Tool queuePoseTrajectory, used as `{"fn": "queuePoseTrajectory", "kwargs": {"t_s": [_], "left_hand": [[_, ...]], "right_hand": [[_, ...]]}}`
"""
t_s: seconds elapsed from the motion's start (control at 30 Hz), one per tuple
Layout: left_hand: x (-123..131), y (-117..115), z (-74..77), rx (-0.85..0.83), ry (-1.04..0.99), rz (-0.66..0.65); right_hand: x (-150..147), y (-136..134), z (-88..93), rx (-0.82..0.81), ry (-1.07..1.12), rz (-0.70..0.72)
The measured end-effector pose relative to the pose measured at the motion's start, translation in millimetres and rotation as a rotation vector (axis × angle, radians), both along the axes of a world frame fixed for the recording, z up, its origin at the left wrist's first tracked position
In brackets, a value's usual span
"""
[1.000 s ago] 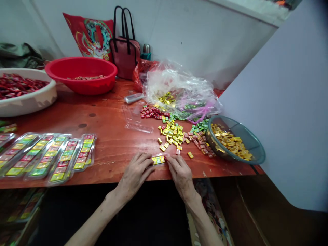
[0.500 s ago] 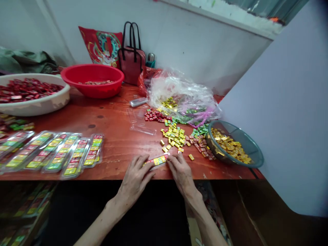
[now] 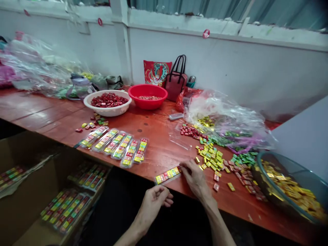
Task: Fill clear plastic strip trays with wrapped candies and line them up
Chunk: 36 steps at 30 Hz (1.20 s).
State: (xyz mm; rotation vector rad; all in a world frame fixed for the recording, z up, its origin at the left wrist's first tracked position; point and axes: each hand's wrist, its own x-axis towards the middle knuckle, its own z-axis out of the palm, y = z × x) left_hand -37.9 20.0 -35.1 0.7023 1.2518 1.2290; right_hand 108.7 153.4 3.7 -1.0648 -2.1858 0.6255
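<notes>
My right hand (image 3: 195, 177) pinches the right end of a narrow clear tray (image 3: 167, 175) filled with yellow, green and red foil candies, lying at the front edge of the red wooden table (image 3: 153, 133). My left hand (image 3: 155, 201) hangs below the table edge, off the tray, its fingers curled with nothing visible in them. Loose yellow, red and green candies (image 3: 212, 157) lie just right of my right hand.
Several filled trays (image 3: 115, 145) lie in a row to the left. A white bowl of red candies (image 3: 107, 101), a red basin (image 3: 148, 95), a clear plastic bag (image 3: 225, 118) and a grey bowl of gold candies (image 3: 289, 186) stand around. A cardboard box (image 3: 46, 201) with filled trays sits below left.
My left hand has let go of the tray and dropped below the table edge. My right hand still holds the tray's end. The view has swung left and up.
</notes>
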Motion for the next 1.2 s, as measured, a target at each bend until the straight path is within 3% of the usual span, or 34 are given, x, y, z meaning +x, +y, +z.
{"fn": "queuePoseTrajectory", "kwargs": {"t_s": [0.33, 0.5, 0.67, 0.97, 1.1, 1.2], "left_hand": [[-39, -1, 15.5, 0.009, -0.189, 0.170], [-46, -7, 12.9, -0.027, -0.222, 0.191], [-54, -7, 7.6, -0.033, -0.227, 0.200], [-66, -1, 36.2, -0.026, -0.293, 0.312], [-70, 2, 38.6, -0.018, -0.290, 0.365], [-74, 2, 35.6, -0.039, -0.282, 0.343]], "right_hand": [[-113, 75, 19.2, -0.223, 0.248, 0.438], [-150, 99, 24.6, -0.361, 0.283, 0.540], [-175, 115, 18.4, -0.484, 0.275, 0.614], [-190, 131, 7.9, -0.688, 0.349, 0.601], [-200, 123, 0.8, -0.617, 0.359, 0.513], [-200, 118, 1.3, -0.459, 0.303, 0.458]]}}
